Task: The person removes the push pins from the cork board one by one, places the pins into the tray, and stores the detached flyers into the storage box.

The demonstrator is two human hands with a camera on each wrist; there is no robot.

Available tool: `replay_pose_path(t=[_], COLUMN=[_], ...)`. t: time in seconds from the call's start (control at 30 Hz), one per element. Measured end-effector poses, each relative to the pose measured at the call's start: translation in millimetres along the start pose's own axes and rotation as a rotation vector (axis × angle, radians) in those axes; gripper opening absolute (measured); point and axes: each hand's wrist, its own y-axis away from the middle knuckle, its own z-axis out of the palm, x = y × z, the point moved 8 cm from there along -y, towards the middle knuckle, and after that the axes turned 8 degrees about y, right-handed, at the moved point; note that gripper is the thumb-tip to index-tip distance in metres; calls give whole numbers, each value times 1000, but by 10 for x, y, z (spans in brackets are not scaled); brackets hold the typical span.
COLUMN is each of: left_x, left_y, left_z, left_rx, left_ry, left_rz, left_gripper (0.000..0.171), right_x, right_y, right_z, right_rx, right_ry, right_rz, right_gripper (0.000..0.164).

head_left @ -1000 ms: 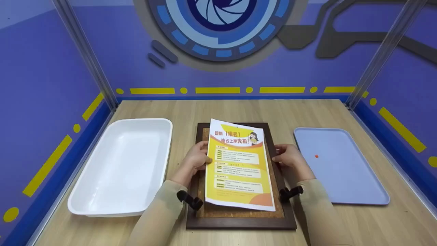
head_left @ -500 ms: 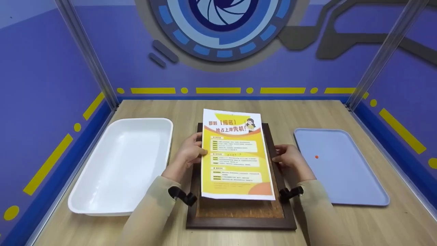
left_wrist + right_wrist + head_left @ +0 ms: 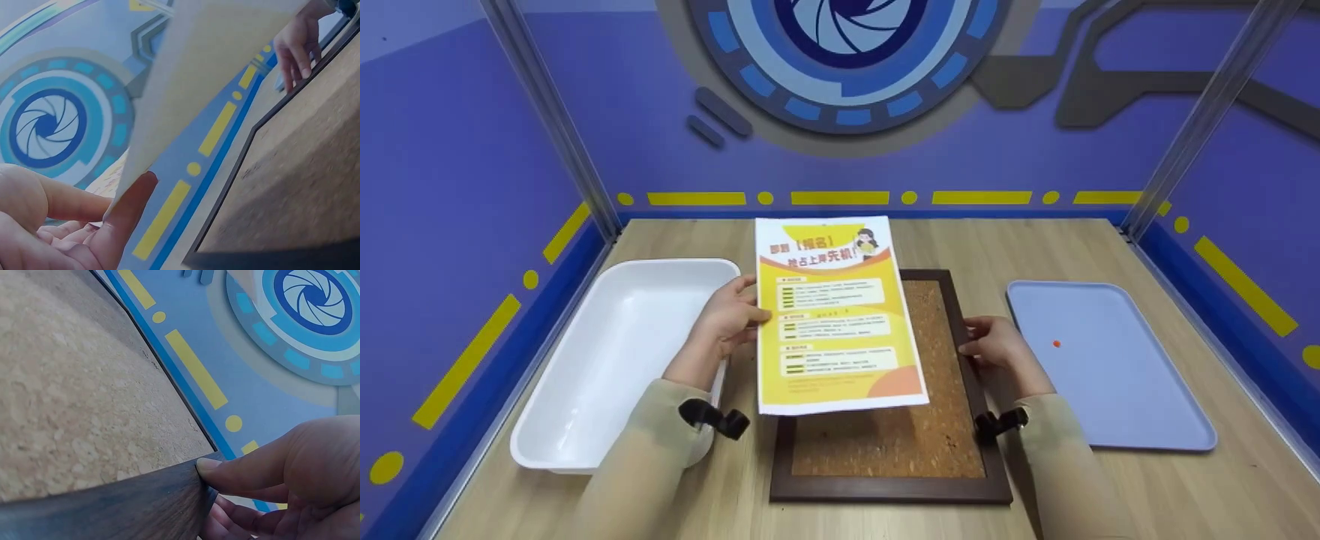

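Note:
A yellow and white printed flyer (image 3: 832, 330) is pinched at its left edge between the thumb and fingers of my left hand (image 3: 726, 313). The sheet hangs above the table, covering the upper left of a dark-framed cork board (image 3: 885, 450). In the left wrist view the back of the flyer (image 3: 191, 73) rises from the pinching fingers (image 3: 132, 197). My right hand (image 3: 996, 346) grips the right side of the board's frame. Up close in the right wrist view, the thumb (image 3: 242, 472) lies on top of the brown frame (image 3: 140, 500), with the fingers beneath its outer edge.
A deep white tray (image 3: 615, 360) stands on the left, partly behind my left forearm. To the right lies a flat pale blue tray (image 3: 1125, 375) with a small orange-red bit (image 3: 1057, 344) on it. Patterned blue-purple walls (image 3: 840, 176) enclose the wooden table (image 3: 675, 510) at the back and sides.
My left hand has lifted the flyer off the board and carried it left and away from me, baring the cork's right and lower parts. My right hand has stayed on the frame.

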Motion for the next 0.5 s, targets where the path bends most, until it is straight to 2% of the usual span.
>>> replay_pose_path(t=[0.13,0.5], left_x=[71,120], left_y=[40,178], left_z=[-251,-1027], left_rx=[10,38], left_ry=[-15,-34], left_rz=[5,-70], left_gripper=[67,67], right_x=[15,6], right_y=[1,-2], right_z=[-2,-22], right_rx=[-7,15], right_ry=[15,46], right_rz=[14,-2], right_gripper=[58,58])
